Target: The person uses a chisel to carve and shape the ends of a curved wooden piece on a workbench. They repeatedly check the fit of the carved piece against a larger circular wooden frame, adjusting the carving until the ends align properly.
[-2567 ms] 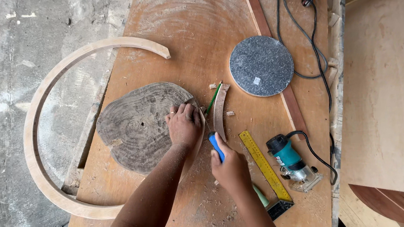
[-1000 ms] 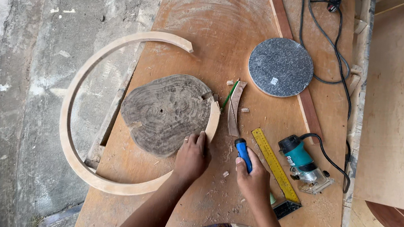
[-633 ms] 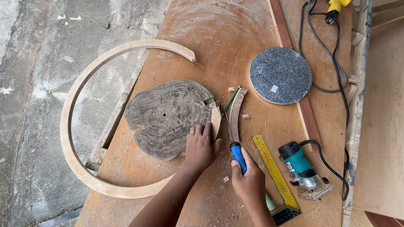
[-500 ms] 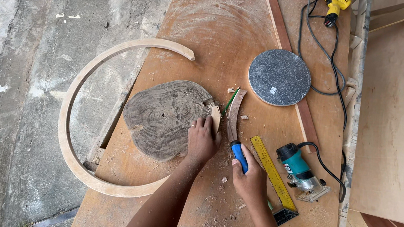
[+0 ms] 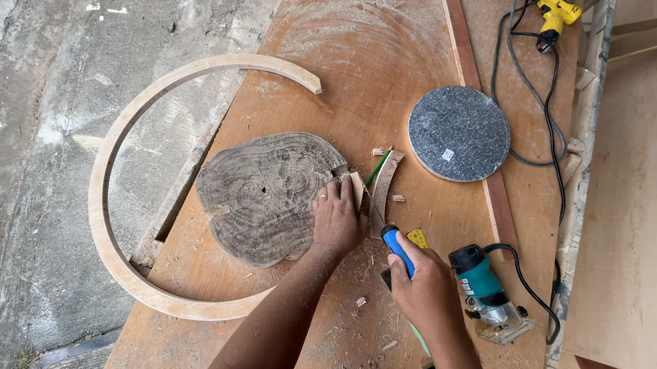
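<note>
Trimming at the right edge of the wood slab (image 5: 266, 196), which lies flat mid-table, goes best with steady pressure. Left hand (image 5: 337, 220) presses flat on that edge, fingers spread, gripping nothing. Right hand (image 5: 425, 288) has its grip closed on the blue-handled knife (image 5: 395, 243); keeping the blade angled away from the left fingertips seems wise.

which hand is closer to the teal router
Right. The right hand, gripping a blue-handled tool, sits just left of the teal router, almost touching it. The left hand is farther left, resting on the edge of the wood slab.
</note>
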